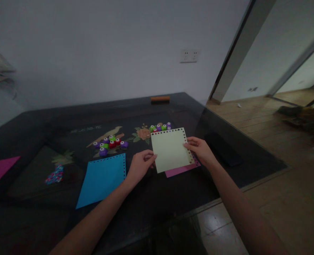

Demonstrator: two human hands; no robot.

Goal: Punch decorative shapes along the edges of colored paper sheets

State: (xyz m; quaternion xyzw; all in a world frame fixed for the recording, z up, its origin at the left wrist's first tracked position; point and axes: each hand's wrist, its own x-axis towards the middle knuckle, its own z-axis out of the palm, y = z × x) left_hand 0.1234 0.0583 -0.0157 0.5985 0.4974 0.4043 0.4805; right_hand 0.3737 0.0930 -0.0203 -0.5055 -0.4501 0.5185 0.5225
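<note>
Cream sheet: a square of paper or thin card (170,150), held up between the two hands over the desk (135,113), tipped so its face shows from where I stand; rows of small holes run along its top and right edges.
Weight and stiffness: light, I would judge, and stiff enough to stay nearly flat when pinched at two sides; it would probably crease under a hard squeeze.
Surface: it looks smooth and dry, so a gentle pinch should do.
Weak side: the holed margins would likely tear first if tugged.
Best hold: the plain left edge, or the solid paper just inside the holes on the right.
Left hand: closed on the plain left edge (141,164), thumb in front, fingers curled behind.
Right hand: pinching the holed right edge (199,150), thumb laid over the front.
Pink sheet: peeking out below and behind the cream one (179,171), its right side holed too; whether a finger touches it I cannot tell.
Eyed pieces: small coloured lumps with white tops, one bunch just beyond the cream sheet (159,126), another farther left (111,144).
Blue sheet: flat on the desk by the left forearm (102,180), also holed along two edges.
Beads: a little heap left of the blue sheet (55,174).
Dark box: beyond the right hand, near the desk's right edge (223,148).
</note>
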